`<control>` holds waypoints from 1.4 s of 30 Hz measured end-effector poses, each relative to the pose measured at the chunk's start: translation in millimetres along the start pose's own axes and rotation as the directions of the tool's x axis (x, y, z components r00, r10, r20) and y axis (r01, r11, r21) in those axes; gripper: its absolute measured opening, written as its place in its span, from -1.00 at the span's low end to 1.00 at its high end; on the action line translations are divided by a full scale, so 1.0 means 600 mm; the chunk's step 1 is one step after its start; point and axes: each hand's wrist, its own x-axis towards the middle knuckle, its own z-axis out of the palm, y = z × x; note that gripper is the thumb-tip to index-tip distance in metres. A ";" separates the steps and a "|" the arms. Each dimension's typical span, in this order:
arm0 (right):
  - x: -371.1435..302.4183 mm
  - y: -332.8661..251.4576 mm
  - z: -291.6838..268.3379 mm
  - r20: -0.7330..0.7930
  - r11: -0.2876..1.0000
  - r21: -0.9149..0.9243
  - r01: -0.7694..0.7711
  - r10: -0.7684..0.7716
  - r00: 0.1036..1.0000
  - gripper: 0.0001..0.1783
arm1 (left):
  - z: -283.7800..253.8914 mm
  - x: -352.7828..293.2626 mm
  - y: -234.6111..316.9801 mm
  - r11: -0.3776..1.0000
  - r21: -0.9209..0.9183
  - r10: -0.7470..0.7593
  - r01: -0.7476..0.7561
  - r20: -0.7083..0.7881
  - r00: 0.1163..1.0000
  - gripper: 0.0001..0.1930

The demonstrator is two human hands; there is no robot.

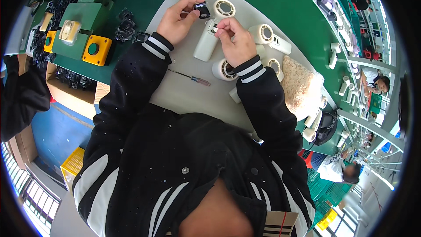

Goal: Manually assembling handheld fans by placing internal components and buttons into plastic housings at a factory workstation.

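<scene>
My left hand (pixel 180 21) pinches a small black plastic part (pixel 202 10) between thumb and fingers, left of a white handheld fan (pixel 205 46). The fan lies on the grey mat (pixel 169 101), its round head (pixel 224 8) at the far end. Thumb and forefinger of my right hand (pixel 237 41) are closed on a small white piece at the open top of the handle; the fingers partly hide it. More white fans (pixel 262 34) lie to the right, one (pixel 224 69) just below my right wrist. Nearer me rests a screwdriver (pixel 201 80) with a clear reddish handle.
On the left stands a green machine (pixel 79 22) with a yellow button box (pixel 96 50). Black parts (pixel 126 25) lie beside it; a cardboard box (pixel 72 90) holds others. A bag of small cream parts (pixel 302 83) sits right. Co-workers (pixel 331 166) are farther right.
</scene>
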 end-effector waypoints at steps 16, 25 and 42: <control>-0.003 0.011 0.036 -0.130 0.859 -0.466 0.212 -0.303 0.944 -0.90 | 0.007 -0.004 0.008 1.000 0.024 0.000 0.000 0.013 1.000 -0.69; -0.004 -0.005 0.037 -0.125 0.659 -0.742 0.120 -0.311 0.942 -0.90 | 0.012 -0.004 0.006 1.000 -0.017 -0.006 0.006 0.027 1.000 -0.70; 0.017 0.007 0.016 0.010 0.798 -0.484 0.360 -0.406 0.914 -0.92 | 0.007 -0.008 0.017 0.999 0.031 0.018 -0.019 0.032 0.999 -0.69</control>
